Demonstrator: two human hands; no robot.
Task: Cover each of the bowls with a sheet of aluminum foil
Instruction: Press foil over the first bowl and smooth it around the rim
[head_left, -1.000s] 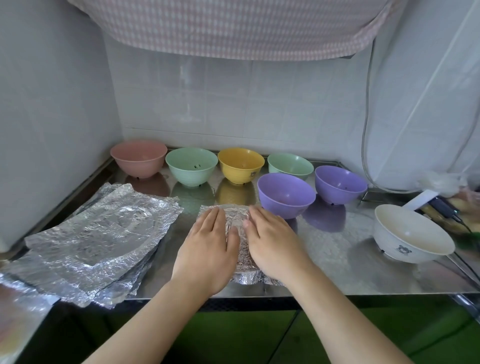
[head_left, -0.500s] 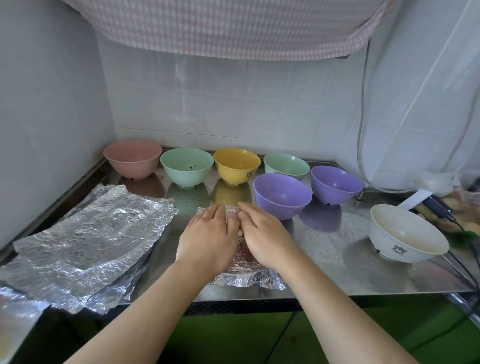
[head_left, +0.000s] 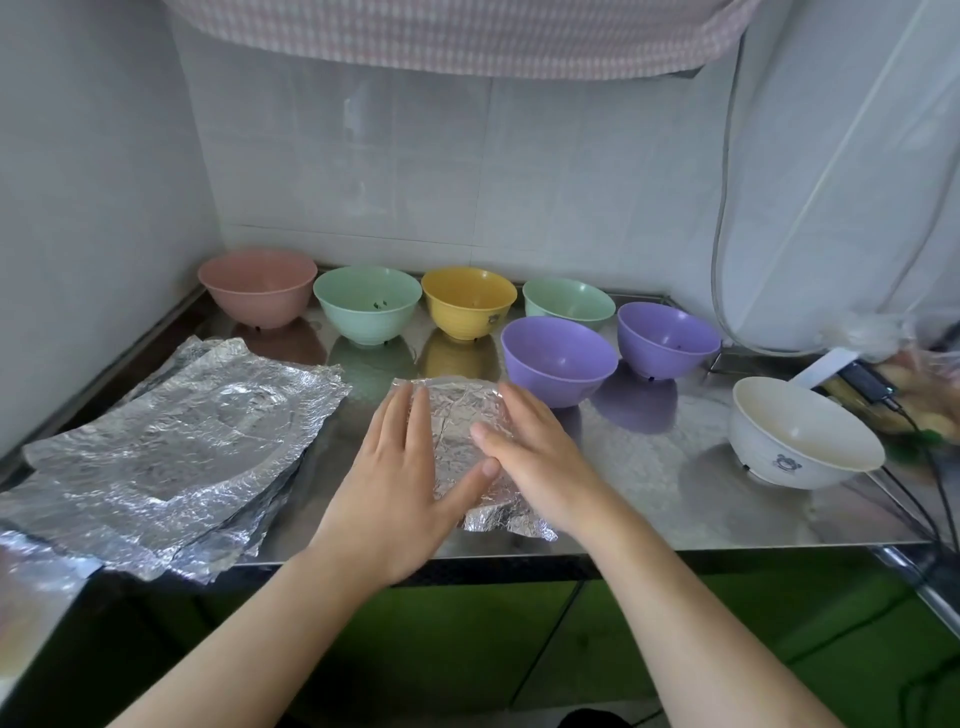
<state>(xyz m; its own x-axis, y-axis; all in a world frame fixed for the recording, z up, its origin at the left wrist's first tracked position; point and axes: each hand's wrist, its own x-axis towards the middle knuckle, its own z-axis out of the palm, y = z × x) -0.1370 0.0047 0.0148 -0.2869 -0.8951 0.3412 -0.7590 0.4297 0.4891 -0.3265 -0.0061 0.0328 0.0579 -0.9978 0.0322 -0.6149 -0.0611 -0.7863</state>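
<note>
Head camera looks down on a shiny metal table (head_left: 649, 499) set in a tiled corner. Near the front edge sits a bowl wrapped in foil (head_left: 457, 415), its crinkled sheet folded down over the sides. Both hands lie on it with fingers straight and flat: the left hand (head_left: 400, 478) presses the left side and top, its thumb stretched across the foil, and the right hand (head_left: 535, 452) presses the right side, its thumb just above the left thumb. Neither hand curls around anything.

Left of the wrapped bowl, a stack of foil sheets (head_left: 171, 452) lies flat and overhangs the table's front edge. Along the back stand uncovered bowls: a pink bowl (head_left: 258, 286) at the far left, then a green bowl (head_left: 368, 304), a yellow bowl (head_left: 469, 301) and a second green bowl (head_left: 569, 304) partly hidden behind a purple bowl (head_left: 558, 361), which stands just beyond the right hand's fingertips. Another purple bowl (head_left: 669, 338) sits to its right. Well apart, near the right edge, stands a white bowl (head_left: 802, 436) with a small dark print on its side. Behind it lie a dark gadget with a cable (head_left: 867, 384) and some crumpled plastic.
</note>
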